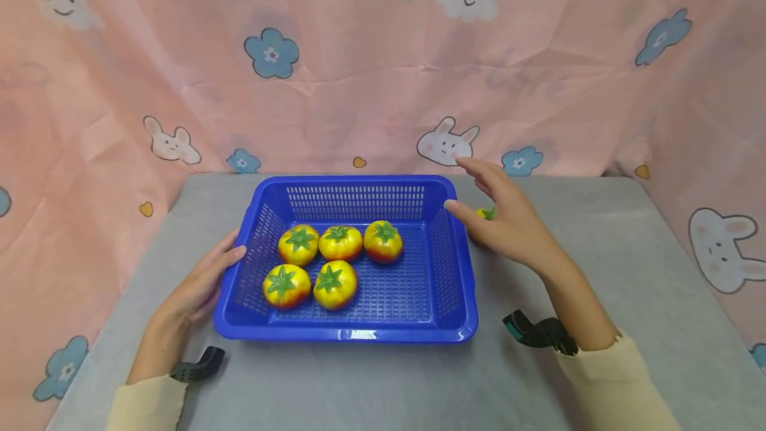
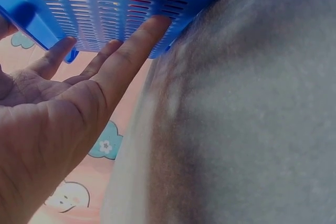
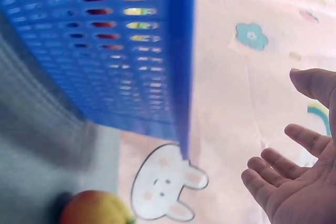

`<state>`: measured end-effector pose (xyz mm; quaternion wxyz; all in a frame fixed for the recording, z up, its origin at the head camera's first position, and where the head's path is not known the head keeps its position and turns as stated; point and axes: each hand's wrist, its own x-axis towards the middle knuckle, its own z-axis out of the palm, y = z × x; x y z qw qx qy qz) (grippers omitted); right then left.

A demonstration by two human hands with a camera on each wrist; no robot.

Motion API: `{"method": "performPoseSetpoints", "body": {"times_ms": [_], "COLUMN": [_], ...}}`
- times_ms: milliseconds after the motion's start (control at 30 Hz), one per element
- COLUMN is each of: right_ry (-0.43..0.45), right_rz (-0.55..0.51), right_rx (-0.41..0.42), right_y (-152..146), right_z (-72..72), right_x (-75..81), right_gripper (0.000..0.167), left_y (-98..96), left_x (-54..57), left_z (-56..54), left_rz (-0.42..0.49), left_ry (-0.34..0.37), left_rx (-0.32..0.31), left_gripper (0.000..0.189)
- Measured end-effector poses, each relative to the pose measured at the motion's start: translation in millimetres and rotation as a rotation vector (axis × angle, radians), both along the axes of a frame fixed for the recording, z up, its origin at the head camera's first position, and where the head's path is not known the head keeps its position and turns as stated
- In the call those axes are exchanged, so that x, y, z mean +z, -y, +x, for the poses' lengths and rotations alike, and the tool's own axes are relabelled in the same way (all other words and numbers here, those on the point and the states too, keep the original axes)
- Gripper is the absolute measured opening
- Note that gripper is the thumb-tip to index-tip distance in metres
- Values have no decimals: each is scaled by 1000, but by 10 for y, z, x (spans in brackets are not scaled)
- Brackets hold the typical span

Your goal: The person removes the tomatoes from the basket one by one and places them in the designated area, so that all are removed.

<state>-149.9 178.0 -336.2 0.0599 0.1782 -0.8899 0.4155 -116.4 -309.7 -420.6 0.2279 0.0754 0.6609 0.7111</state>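
A blue plastic basket (image 1: 383, 333) with slotted walls stands on the grey table, several yellow-and-red toy tomatoes with green leaf tops grouped in its left and middle part; one is the front-left tomato (image 1: 287, 286). My left hand (image 1: 200, 279) holds the basket's left side, thumb on the rim and extended fingers (image 2: 128, 59) against the outer slotted wall. Beyond the right rim, my right hand (image 1: 509, 218) is raised with fingers spread and nothing in it. Another tomato (image 3: 94, 208) lies on the table outside the basket, mostly hidden behind this hand in the head view.
A pink curtain (image 1: 359, 112) printed with rabbits, flowers and rainbows hangs behind the table and along its sides. Grey table surface (image 1: 628, 265) extends right of the basket and in front of it. Each wrist wears a black strap mount (image 1: 538, 332).
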Motion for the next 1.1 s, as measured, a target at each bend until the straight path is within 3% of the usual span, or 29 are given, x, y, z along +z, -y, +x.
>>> {"method": "performPoseSetpoints", "body": {"times_ms": [367, 600, 833, 1100], "right_ry": [89, 204, 187, 235], "right_rz": [82, 64, 168, 281], "right_rx": [128, 209, 263, 220], "right_y": [356, 614, 860, 1092], "right_z": [-180, -306, -432, -397], "right_x": [174, 163, 95, -2], "right_gripper": [71, 72, 70, 64], "left_y": [12, 27, 48, 25], "left_x": [36, 38, 55, -3], "left_z": [5, 12, 19, -3], "left_rz": [-38, -31, -46, 47], "left_ry": [-13, -14, -18, -19], "left_rx": [-7, 0, 0, -15], "left_gripper": [68, 68, 69, 62]}}
